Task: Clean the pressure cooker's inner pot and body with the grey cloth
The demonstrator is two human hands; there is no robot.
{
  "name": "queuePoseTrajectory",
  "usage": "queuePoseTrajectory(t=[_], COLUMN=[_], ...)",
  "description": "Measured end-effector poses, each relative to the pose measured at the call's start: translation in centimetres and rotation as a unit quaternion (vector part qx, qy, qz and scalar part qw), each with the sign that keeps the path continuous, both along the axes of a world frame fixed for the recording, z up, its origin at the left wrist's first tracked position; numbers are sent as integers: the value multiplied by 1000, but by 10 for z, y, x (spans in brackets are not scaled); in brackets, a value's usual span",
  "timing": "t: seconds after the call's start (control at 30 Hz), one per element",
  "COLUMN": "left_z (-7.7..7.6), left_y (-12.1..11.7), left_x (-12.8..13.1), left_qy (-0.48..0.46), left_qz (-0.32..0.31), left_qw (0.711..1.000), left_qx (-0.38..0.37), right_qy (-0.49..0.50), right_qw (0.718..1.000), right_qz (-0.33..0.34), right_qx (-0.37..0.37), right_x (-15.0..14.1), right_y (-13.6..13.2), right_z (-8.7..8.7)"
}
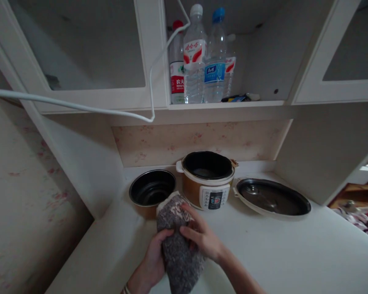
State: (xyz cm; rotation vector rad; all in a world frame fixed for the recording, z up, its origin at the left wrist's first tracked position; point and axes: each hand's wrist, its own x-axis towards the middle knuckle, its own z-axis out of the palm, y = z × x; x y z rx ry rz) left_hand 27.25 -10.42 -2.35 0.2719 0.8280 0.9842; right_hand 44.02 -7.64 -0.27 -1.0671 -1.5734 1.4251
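A grey, fuzzy cloth [180, 253] with a pale edge hangs between my two hands above the white counter. My left hand [155, 255] grips its left side, thumb on top and the other fingers hidden behind. On the right side my right hand [202, 234] pinches the cloth between thumb and fingers. Just beyond the cloth stands a black inner pot [151, 188] with a golden outside. To its right is the cooker body [213, 198], white and gold with a control panel and a dark, open top. The cooker's lid [272, 200] lies upside down farther right.
Overhead, a white cabinet shelf [227, 104] holds several plastic bottles [194, 57]. A white cable [95, 109] hangs across the left, in front of the cabinet. The counter [282, 253] meets a flowered wall [199, 141] at the back and side panels left and right.
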Motion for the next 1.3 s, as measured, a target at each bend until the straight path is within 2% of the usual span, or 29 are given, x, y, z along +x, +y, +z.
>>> queuePoseTrajectory(t=[0.07,0.13,0.23,0.33,0.47,0.57,0.67,0.73,0.8,0.9,1.0,1.13,1.23,1.3], left_z=[1,8,29,65,126,167,187,186,177,157,139,124,119,118], left_y=[7,14,23,35,69,117,174,211,240,267,276,275,272,270], left_x=[2,2,0,-4,2,24,53,73,94,125,158,195,207,205], left_qy=[-19,-13,16,41,107,155,183,232,291,357,352,320,322,338], left_qz=[27,68,119,162,193,193,181,160,117,20,-97,-229,-313,-325], left_qw=[999,996,992,986,969,952,934,913,892,872,875,872,843,824], left_qx=[-36,-58,-50,7,107,180,248,296,325,335,317,292,297,316], right_qy=[58,83,68,17,-86,-164,-183,-186,-186,-186,-187,-181,-172,-165], right_qw=[995,989,984,986,976,959,951,950,948,948,950,948,944,942], right_qz=[-57,-114,-156,-158,-194,-230,-238,-236,-245,-245,-233,-250,-271,-281], right_qx=[-52,-55,-49,-58,-44,23,68,79,84,86,86,79,79,80], right_x=[21,43,79,115,148,156,154,151,150,151,153,153,150,148], right_y=[7,14,19,18,12,8,6,5,5,4,6,9,9,9], right_z=[2,-3,-28,-66,-112,-129,-134,-134,-132,-129,-129,-134,-135,-134])
